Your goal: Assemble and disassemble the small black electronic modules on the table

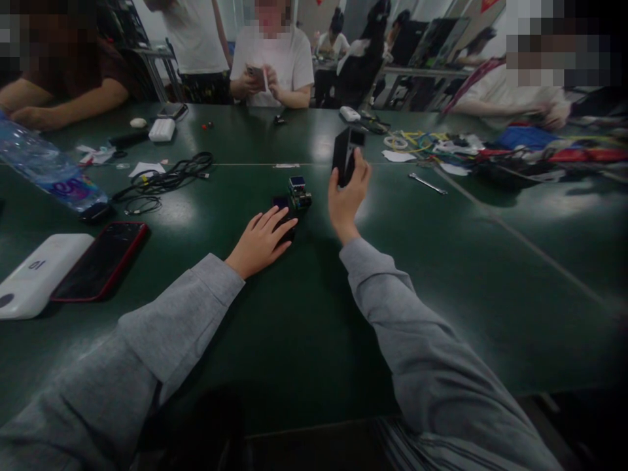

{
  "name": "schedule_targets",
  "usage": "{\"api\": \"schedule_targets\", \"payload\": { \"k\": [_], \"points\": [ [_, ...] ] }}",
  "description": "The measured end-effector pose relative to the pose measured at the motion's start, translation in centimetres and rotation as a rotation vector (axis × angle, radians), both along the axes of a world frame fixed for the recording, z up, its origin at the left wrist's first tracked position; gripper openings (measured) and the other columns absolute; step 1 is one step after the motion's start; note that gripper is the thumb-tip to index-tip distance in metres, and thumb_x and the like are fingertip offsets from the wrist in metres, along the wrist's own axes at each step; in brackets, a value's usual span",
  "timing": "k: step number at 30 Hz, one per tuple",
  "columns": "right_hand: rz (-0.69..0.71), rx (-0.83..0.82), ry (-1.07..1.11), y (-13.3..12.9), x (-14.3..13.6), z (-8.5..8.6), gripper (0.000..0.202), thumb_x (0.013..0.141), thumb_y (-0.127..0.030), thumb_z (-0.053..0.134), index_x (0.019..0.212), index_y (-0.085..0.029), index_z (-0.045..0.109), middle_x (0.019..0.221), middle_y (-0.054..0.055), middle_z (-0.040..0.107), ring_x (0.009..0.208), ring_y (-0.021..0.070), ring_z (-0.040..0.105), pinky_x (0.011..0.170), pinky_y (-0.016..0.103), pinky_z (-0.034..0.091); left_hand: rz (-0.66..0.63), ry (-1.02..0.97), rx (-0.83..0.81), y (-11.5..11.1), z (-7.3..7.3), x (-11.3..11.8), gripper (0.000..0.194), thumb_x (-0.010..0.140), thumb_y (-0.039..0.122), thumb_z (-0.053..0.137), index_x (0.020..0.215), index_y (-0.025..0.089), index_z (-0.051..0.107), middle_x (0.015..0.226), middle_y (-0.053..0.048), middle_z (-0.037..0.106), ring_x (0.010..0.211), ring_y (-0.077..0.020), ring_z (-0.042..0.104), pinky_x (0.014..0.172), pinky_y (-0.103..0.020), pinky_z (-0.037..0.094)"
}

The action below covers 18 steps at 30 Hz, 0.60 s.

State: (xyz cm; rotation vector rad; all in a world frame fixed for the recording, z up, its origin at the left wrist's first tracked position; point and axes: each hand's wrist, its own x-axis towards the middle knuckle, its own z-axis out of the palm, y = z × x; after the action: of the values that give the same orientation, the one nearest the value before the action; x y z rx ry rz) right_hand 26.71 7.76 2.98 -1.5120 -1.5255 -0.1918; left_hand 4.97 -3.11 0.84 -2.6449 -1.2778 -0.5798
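Observation:
My right hand (349,196) is wrapped round a black box-shaped device (345,156) and holds it up above the dark green table (314,314). With its fingers spread, my left hand (262,242) lies over a dark flat object (281,203), which it mostly covers. Just beyond those fingertips a small circuit module (300,197) with a little screen (297,182) sits on the table.
At the left are a water bottle (49,167), a white power bank (44,271), a red-edged phone (105,261) and black cables (171,176). A wrench (428,184) and tangled wires (417,141) lie at the right. Several people sit or stand beyond the table.

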Motion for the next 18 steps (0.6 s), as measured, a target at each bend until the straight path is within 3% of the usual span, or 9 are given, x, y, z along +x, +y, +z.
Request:
{"api": "schedule_targets", "payload": {
  "k": [6, 11, 18],
  "points": [
    [0.122, -0.144, -0.012, 1.2, 0.1, -2.9, 0.055, 0.097, -0.028, 0.041, 0.151, -0.019, 0.034, 0.142, 0.019, 0.042, 0.124, 0.0329, 0.051, 0.096, 0.052, 0.051, -0.007, -0.015, -0.012, 0.1, -0.1, 0.0, 0.054, 0.1, 0.034, 0.049, 0.151, 0.022, 0.039, 0.16, -0.014, 0.037, 0.15, -0.0319, 0.032, 0.117, -0.056, 0.034],
    [0.157, -0.174, -0.022, 1.8, 0.6, -3.7, 0.057, 0.092, -0.024, 0.047, 0.147, -0.012, 0.04, 0.138, 0.02, 0.045, 0.123, 0.0315, 0.052, 0.098, 0.05, 0.05, -0.01, -0.014, -0.006, 0.1, -0.1, 0.0, 0.053, 0.1, 0.035, 0.048, 0.151, 0.022, 0.04, 0.16, -0.014, 0.037, 0.15, -0.0318, 0.032, 0.118, -0.055, 0.034],
    [0.172, -0.299, -0.089, 1.9, 0.6, -4.6, 0.055, 0.092, -0.023, 0.05, 0.146, -0.014, 0.043, 0.134, 0.02, 0.048, 0.116, 0.0319, 0.056, 0.096, 0.051, 0.051, -0.01, -0.018, -0.008, 0.1, -0.1, 0.0, 0.053, 0.099, 0.033, 0.05, 0.15, 0.022, 0.04, 0.16, -0.014, 0.037, 0.149, -0.0319, 0.033, 0.116, -0.055, 0.036]
  ]
}}
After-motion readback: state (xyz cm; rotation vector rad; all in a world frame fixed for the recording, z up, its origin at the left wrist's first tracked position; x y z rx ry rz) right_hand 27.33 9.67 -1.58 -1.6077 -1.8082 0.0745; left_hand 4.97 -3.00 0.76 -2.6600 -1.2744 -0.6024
